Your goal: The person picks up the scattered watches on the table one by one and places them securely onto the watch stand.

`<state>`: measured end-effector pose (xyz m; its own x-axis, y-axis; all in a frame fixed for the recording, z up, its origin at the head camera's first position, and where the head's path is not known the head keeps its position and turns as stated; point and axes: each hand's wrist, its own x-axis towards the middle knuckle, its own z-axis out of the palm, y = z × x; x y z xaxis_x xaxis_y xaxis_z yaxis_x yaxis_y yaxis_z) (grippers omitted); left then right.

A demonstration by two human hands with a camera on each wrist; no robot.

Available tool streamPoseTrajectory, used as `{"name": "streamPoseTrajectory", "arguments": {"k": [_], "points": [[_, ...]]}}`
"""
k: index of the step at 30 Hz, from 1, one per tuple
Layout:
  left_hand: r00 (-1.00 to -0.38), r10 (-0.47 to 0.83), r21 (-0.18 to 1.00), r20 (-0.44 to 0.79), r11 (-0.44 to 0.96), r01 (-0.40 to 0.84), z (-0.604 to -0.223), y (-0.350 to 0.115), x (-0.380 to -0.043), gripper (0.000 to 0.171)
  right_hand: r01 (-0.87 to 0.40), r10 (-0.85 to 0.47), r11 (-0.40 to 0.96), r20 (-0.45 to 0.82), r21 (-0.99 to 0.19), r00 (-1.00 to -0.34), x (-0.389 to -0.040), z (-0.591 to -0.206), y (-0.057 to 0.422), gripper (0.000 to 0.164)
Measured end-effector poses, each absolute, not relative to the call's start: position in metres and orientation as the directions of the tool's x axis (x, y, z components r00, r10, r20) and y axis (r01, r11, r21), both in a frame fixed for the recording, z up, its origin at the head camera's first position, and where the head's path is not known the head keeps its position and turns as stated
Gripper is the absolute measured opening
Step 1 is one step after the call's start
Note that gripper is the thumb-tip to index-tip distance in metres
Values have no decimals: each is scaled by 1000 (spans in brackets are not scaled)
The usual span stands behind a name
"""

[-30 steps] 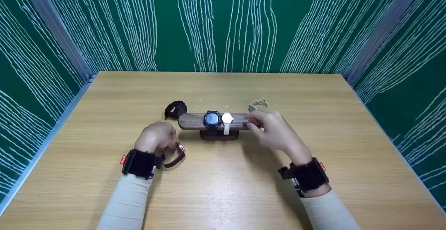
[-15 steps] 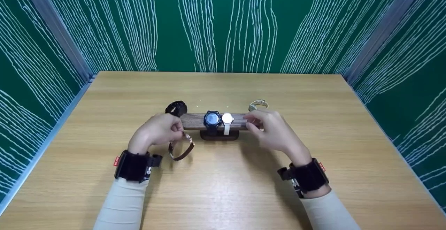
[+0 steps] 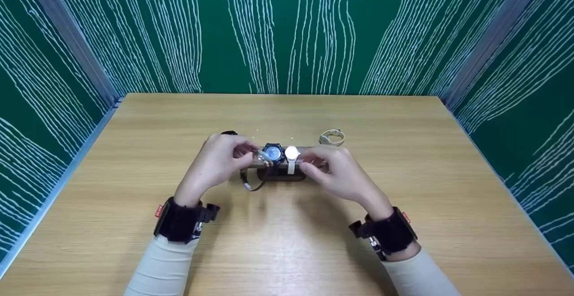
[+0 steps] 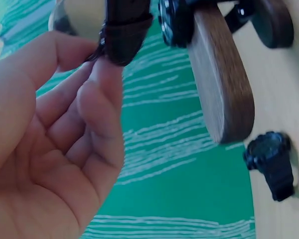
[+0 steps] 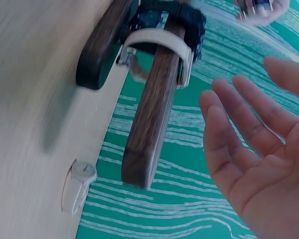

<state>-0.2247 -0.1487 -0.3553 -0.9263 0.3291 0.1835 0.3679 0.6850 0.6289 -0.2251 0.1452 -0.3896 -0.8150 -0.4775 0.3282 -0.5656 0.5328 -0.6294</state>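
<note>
My left hand (image 3: 219,159) pinches a wristwatch with a dark brown strap (image 4: 127,35) between thumb and fingertips. Its strap loop (image 3: 256,189) hangs in front of the wooden watch stand (image 5: 152,109), whose left end the hand covers in the head view. A black watch (image 3: 272,152) and a white-strapped watch (image 3: 292,153) sit side by side around the stand's bar. At the right end of the bar is my right hand (image 3: 338,172), holding nothing. In the right wrist view its fingers (image 5: 254,119) are loosely bent and apart from the wood.
A second black watch (image 4: 269,157) lies on the table behind the stand's left end, mostly hidden by my left hand in the head view. Behind the right end lies a pale watch (image 3: 332,137). Green walls (image 3: 314,31) with white lines stand around the table.
My left hand has carried the brown-strapped watch up and right, from beside the stand to over its left part. The right hand has moved slightly left and down, away from the bar's end.
</note>
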Motion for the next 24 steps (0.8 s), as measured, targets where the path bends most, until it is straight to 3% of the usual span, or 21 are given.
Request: {"name": "streamPoseTrajectory", "arguments": {"k": [6, 10, 24], "points": [[-901, 329, 611, 283, 662, 433, -356, -135, -223, 15, -580, -504, 492, 330, -650, -798, -220, -392, 134, 18], [-883, 340, 598, 325, 649, 470, -357, -128, -221, 14, -576, -521, 463, 318, -674, -792, -217, -393, 129, 23], [-864, 408, 626, 295, 601, 497, -361, -118, -218, 14, -543, -542, 426, 276, -724, -793, -216, -393, 128, 16]]}}
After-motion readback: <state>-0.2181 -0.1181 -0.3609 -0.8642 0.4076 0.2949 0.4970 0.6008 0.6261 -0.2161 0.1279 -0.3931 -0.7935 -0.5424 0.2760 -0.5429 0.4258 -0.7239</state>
